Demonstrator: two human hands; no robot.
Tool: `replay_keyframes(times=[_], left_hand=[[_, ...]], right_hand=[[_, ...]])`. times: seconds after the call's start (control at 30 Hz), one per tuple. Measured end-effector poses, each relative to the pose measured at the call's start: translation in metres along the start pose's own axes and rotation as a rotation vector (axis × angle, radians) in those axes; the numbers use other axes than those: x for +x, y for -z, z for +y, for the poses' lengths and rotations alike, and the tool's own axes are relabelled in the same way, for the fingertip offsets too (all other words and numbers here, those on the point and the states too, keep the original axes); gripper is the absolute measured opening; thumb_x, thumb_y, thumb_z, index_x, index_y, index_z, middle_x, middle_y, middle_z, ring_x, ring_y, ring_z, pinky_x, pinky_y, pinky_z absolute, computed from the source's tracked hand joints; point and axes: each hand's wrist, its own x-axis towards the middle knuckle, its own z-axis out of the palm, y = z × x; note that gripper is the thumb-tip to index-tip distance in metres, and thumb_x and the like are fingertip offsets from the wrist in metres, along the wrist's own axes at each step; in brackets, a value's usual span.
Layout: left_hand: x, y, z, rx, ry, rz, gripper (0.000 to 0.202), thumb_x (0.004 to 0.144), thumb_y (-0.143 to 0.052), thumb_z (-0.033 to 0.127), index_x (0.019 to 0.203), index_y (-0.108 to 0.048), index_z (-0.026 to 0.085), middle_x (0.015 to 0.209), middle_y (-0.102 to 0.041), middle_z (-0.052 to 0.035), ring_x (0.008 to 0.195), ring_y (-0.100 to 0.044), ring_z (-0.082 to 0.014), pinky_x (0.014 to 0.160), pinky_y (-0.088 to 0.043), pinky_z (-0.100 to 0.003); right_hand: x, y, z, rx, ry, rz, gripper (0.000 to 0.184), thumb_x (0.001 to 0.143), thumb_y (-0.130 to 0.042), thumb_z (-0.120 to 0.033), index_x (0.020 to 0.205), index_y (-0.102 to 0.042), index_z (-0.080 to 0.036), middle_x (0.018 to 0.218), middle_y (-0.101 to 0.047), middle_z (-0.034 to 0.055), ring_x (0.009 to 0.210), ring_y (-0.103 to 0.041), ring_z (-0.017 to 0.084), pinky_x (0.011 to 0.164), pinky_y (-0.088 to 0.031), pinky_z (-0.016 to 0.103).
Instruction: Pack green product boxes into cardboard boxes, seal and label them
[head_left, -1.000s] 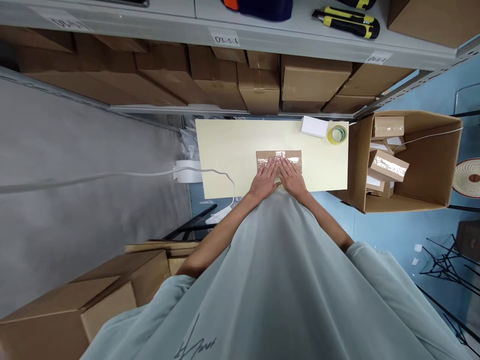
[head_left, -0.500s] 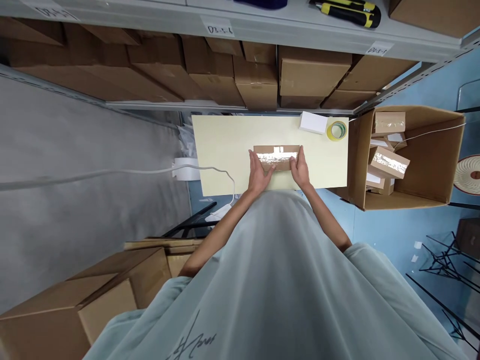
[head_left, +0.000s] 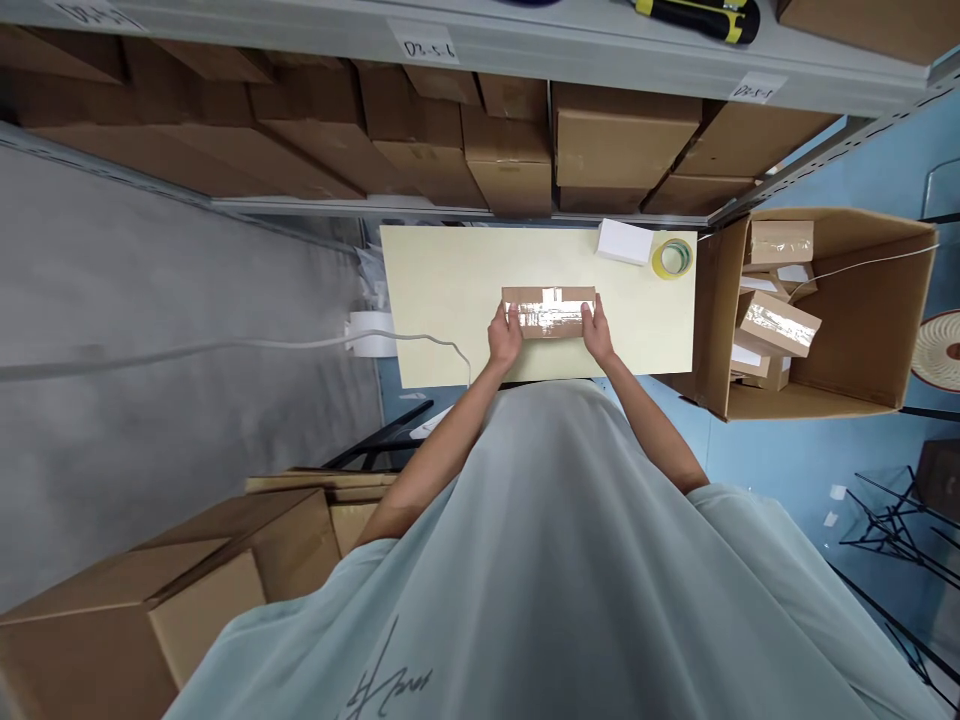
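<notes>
A small brown cardboard box (head_left: 551, 312) with shiny clear tape along its top is held over the pale yellow table (head_left: 442, 290). My left hand (head_left: 505, 337) grips its left end, thumb on the top face. At the opposite end my right hand (head_left: 596, 332) is closed on the box in the same way. Whether the box touches the tabletop I cannot tell. Behind it, toward the table's back right, lie a white stack of labels or paper (head_left: 625, 242) and a roll of yellow tape (head_left: 672, 259).
A large open carton (head_left: 862, 385) holding several small taped boxes stands right of the table. Shelves with brown boxes (head_left: 626, 140) run along the back. A white cable (head_left: 300, 345) crosses from the left. More cartons (head_left: 82, 650) stand at lower left.
My left hand has shifted from lying along the box's front left corner to gripping its left end, thumb on top. The box has moved slightly left in the view.
</notes>
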Motion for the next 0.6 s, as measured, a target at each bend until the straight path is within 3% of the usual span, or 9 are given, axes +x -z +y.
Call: replay_keyframes(times=[0.1,0.2,0.37,0.47,0.6], left_hand=[[-0.003,-0.001,-0.001,-0.019,-0.008,0.031,0.095,0.107,-0.027,0.089,0.153,-0.063,0.014,0.150,-0.073,-0.0224,0.146,-0.068,-0.0345,0.128,-0.051,-0.047],[-0.007,-0.001,0.000,-0.026,-0.013,0.045,0.102,0.104,-0.031,0.093,0.167,-0.052,0.015,0.166,-0.063,-0.0211,0.158,-0.058,-0.0337,0.135,-0.044,-0.047],[-0.006,0.002,0.000,-0.076,-0.086,-0.039,0.103,0.095,-0.050,0.098,0.166,-0.054,0.023,0.156,-0.072,-0.0161,0.144,-0.069,-0.0310,0.130,-0.050,-0.048],[0.000,0.004,-0.004,-0.080,-0.100,-0.054,0.100,0.098,-0.043,0.098,0.162,-0.058,0.023,0.155,-0.072,-0.0175,0.145,-0.068,-0.0314,0.130,-0.049,-0.049],[0.006,0.007,-0.006,-0.026,-0.136,-0.064,0.086,0.106,-0.042,0.085,0.161,-0.060,0.021,0.155,-0.071,-0.0179,0.150,-0.063,-0.0311,0.134,-0.045,-0.049]], right_hand=[[0.001,-0.001,-0.002,0.108,-0.129,-0.009,0.112,0.106,-0.013,-0.093,0.187,-0.007,-0.015,0.191,-0.025,0.0136,0.178,-0.027,0.029,0.145,-0.025,0.057],[0.000,-0.001,-0.001,0.098,-0.126,-0.016,0.107,0.109,-0.013,-0.088,0.187,-0.003,-0.014,0.193,-0.018,0.0119,0.179,-0.021,0.026,0.145,-0.024,0.055],[0.003,0.000,0.007,0.140,-0.120,-0.076,0.106,0.109,-0.014,-0.090,0.187,-0.004,-0.020,0.193,-0.018,0.0074,0.179,-0.023,0.023,0.144,-0.028,0.051],[0.009,0.003,0.012,0.143,-0.114,-0.094,0.107,0.108,-0.017,-0.091,0.187,-0.007,-0.020,0.193,-0.018,0.0070,0.178,-0.024,0.024,0.144,-0.027,0.052],[0.013,0.005,0.012,0.078,-0.096,-0.084,0.106,0.110,-0.018,-0.086,0.186,-0.008,-0.013,0.192,-0.018,0.0124,0.179,-0.024,0.025,0.145,-0.023,0.051]])
